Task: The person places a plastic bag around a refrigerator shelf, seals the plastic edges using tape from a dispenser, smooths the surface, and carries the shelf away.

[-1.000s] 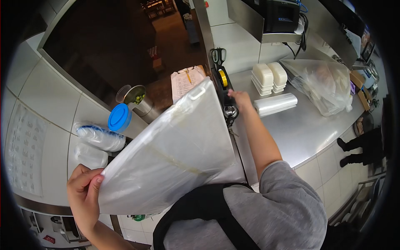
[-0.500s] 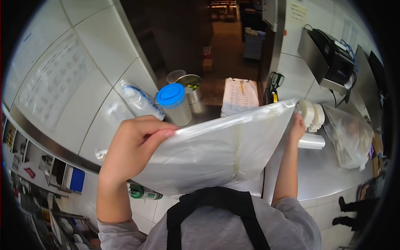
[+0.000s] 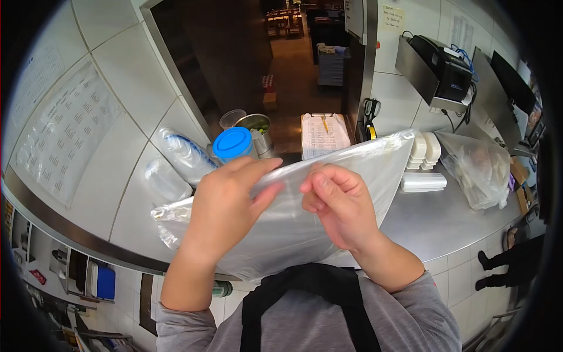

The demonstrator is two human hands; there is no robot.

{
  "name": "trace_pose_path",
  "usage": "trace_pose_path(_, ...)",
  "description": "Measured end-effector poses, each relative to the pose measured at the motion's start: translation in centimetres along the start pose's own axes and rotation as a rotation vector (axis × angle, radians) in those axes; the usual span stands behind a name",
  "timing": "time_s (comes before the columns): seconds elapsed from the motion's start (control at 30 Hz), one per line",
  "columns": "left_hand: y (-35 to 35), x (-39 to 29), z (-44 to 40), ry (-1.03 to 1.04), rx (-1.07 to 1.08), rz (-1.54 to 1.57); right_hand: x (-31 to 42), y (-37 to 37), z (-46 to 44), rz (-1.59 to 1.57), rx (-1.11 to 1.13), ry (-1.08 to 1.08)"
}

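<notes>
A large clear plastic bag (image 3: 375, 170) spreads slanting across the counter in front of me, its upper edge running up to the right. My left hand (image 3: 226, 202) is at the left part of that edge, with the plastic between its thumb and fingers. In front of the bag's middle, my right hand (image 3: 346, 205) is closed, thumb against curled fingers. Whatever its fingertips pinch, if anything, I cannot make out. The bag's crumpled left end (image 3: 170, 220) shows beyond my left wrist.
Behind the bag stand a blue-lidded tub (image 3: 233, 144), a metal pot (image 3: 261, 126) and a clipboard (image 3: 324, 135). At right are white containers (image 3: 431, 149), a plastic roll (image 3: 423, 182) and a filled bag (image 3: 484, 170). A printer (image 3: 446, 73) sits on a wall shelf. Someone's legs (image 3: 510, 264) show far right.
My right hand has left the bag's far right corner and come in beside my left hand. My left hand has shifted right, its thumb and fingers now wider apart.
</notes>
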State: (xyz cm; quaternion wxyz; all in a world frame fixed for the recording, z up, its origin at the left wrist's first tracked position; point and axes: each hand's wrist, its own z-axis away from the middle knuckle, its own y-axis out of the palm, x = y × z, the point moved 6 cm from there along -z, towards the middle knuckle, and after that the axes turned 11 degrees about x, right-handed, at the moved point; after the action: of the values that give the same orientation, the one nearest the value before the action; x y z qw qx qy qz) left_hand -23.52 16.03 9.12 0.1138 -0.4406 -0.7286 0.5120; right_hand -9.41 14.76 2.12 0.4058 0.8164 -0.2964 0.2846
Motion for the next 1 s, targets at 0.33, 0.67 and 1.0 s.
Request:
trace_pose_path(0.33, 0.3, 0.0, 0.9, 0.221, -0.058, -0.179, -0.3, -0.4, 1.5, 0.081, -0.036, -0.095)
trace_pose_path(0.67, 1.5, 0.8, 1.2, 0.472, -0.303, -0.275, -1.2, -0.4, 1.2, 0.203, -0.275, 0.016)
trace_pose_path(1.0, 1.5, 0.6, 1.3, 0.538, -0.271, -0.307, -1.7, 0.0, 0.0, 0.295, -0.486, 0.144)
